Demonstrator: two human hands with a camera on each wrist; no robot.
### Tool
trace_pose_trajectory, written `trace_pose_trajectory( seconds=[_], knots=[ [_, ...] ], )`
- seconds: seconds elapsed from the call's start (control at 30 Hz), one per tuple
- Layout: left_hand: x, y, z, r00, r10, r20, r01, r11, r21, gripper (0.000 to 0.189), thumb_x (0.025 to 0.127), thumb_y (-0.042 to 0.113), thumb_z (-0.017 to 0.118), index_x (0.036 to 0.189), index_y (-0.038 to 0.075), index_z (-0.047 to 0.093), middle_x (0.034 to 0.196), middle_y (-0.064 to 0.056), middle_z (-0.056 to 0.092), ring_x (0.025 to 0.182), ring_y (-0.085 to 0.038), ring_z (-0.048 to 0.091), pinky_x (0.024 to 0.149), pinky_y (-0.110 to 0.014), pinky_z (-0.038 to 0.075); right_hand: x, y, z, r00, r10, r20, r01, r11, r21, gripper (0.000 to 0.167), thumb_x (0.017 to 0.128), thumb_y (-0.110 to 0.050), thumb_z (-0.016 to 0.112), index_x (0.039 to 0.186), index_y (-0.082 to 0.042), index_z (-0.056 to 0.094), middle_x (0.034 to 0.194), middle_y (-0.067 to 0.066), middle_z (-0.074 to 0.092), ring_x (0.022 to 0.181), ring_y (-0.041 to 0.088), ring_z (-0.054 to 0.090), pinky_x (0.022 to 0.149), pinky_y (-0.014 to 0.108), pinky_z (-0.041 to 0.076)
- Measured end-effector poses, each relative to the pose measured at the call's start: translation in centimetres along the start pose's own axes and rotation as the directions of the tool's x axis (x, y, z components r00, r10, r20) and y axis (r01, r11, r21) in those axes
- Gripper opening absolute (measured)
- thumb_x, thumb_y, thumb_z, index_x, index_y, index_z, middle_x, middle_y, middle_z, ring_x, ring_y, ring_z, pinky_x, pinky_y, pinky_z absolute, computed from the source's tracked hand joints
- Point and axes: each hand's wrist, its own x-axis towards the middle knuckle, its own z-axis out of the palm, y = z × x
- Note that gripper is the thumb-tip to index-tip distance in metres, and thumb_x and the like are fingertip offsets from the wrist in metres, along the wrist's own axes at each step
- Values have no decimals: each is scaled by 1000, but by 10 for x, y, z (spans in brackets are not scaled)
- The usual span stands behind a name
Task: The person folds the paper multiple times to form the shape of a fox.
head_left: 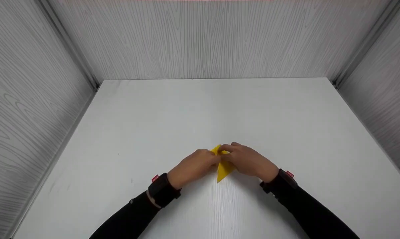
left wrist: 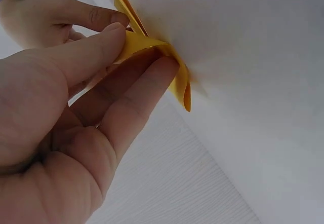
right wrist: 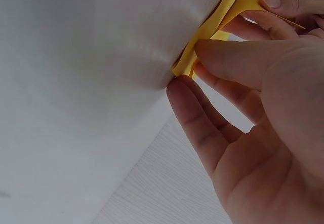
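Note:
A folded piece of yellow paper (head_left: 225, 170) is between both hands near the middle of the table, one pointed corner toward the person. My left hand (head_left: 197, 166) pinches a flap of it between thumb and fingers; the left wrist view shows that flap of paper (left wrist: 137, 42) bent over the fingers. My right hand (head_left: 250, 161) pinches the paper from the other side, thumb on a layered edge of the paper (right wrist: 212, 24) in the right wrist view. Fingers cover much of the paper, so its full folded shape is hidden.
The white table (head_left: 153, 113) carries a few faint marks. Grey wood-grain panels stand at the back (head_left: 200, 39), at the left (head_left: 27, 99) and at the right (head_left: 382, 83). Both wrists wear black bands with small red tags.

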Motion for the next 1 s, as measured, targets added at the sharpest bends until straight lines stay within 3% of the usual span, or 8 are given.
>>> trace_pose_trajectory(
  seconds=[0.2, 0.3, 0.47, 0.57, 0.63, 0.8, 0.9, 1.0],
  knots=[
    [1, -9, -13, 997, -30, 71, 38, 994, -107, 22, 105, 21, 70, 91, 4, 76, 72, 2, 52, 71, -14, 48, 74, -28, 42, 1, 0, 1, 1000, -5, 5, 6, 1000, -28, 40, 87, 9, 81, 123, -8, 77, 125, 7, 72, 101, 28, 66, 89, 33, 59],
    [2, -16, -16, 993, -102, 62, 108, 989, -102, 33, 110, 30, 60, 97, 5, 78, 72, 2, 48, 72, -17, 48, 73, -30, 40, 2, 0, 1, 1000, 1, 15, 0, 999, -45, 42, 90, 6, 80, 129, -9, 75, 127, 8, 72, 104, 28, 67, 93, 34, 59],
    [2, -28, -16, 980, -176, 93, 183, 981, -61, 37, 115, 25, 45, 119, 7, 77, 89, -5, 57, 86, -24, 52, 78, -34, 43, 4, -2, 2, 999, -8, 32, 12, 994, -110, 42, 92, 4, 79, 131, -7, 74, 127, 10, 72, 105, 28, 67, 94, 35, 59],
    [4, -33, -16, 964, -225, 143, 232, 972, -35, 42, 115, 26, 39, 130, 9, 74, 100, -9, 60, 92, -27, 52, 81, -35, 43, 6, -4, 2, 999, -12, 38, 17, 991, -131, 40, 91, 4, 79, 130, -6, 74, 127, 10, 72, 106, 28, 68, 95, 34, 59],
    [7, -36, -17, 948, -273, 167, 284, 958, -49, 47, 115, 31, 36, 129, 9, 75, 104, -9, 60, 95, -27, 52, 82, -36, 44, 7, -5, 3, 999, -8, 45, 14, 991, -137, 39, 92, 4, 79, 129, -6, 75, 127, 10, 73, 106, 28, 68, 95, 34, 59],
    [17, -41, -20, 910, -367, 193, 385, 921, -60, 56, 113, 40, 32, 104, 7, 77, 103, -10, 60, 95, -27, 54, 79, -37, 47, 7, -5, 3, 997, 18, 68, -8, 990, -142, 39, 92, 2, 79, 130, -6, 75, 128, 10, 73, 106, 28, 68, 95, 33, 59],
    [20, -42, -19, 906, -364, 216, 361, 931, 53, 54, 114, 40, 32, 125, 13, 77, 108, -9, 61, 97, -26, 54, 79, -38, 49, 5, -4, 3, 998, 10, 58, -1, 990, -144, 38, 91, 3, 81, 128, -5, 75, 126, 10, 73, 104, 27, 68, 94, 33, 59],
    [22, -42, -16, 922, -320, 216, 283, 941, 187, 47, 115, 35, 33, 149, 25, 64, 116, -9, 62, 99, -26, 55, 81, -37, 53, 4, -3, 2, 999, -4, 38, 10, 987, -158, 37, 89, 4, 81, 125, -6, 76, 124, 9, 73, 101, 27, 67, 92, 32, 59]
  ],
)
